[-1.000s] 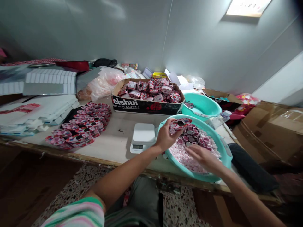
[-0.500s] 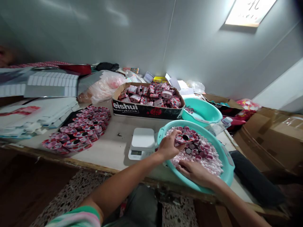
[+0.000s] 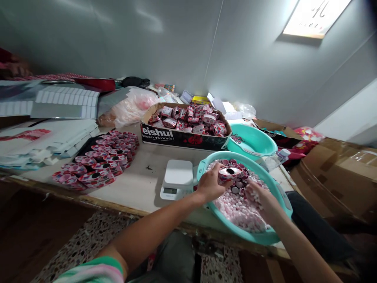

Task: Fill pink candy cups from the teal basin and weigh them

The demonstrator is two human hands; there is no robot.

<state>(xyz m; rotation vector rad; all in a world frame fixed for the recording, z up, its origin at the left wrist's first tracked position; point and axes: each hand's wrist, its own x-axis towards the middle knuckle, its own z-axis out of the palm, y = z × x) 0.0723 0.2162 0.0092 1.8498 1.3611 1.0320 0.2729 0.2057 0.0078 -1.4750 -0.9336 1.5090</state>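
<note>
My left hand [image 3: 213, 182] is closed around a small oval container [image 3: 230, 171] with a red-and-white printed side, a pale top and a dark round hole. It holds the container over a turquoise basin [image 3: 216, 214]. The basin is filled with small pale pink and white pieces [image 3: 235, 212]. Dark red caps [image 3: 235, 162], some showing grey discs, lie among them near the container. My right hand [image 3: 266, 200] is low over the basin's right side, fingers bent towards the pieces and caps. Motion blur hides whether those fingers grip anything.
Left of the basin stands a white digital scale [image 3: 178, 175]. Rows of similar printed containers [image 3: 101, 159] are at the left, and more fill a cardboard box [image 3: 185, 139] behind. A second turquoise basin [image 3: 259, 137] and a clear bottle [image 3: 273, 159] are at the back right.
My right hand has risen from the near side of the pieces and moved right and away from me. The container in my left hand now shows a paler top.
</note>
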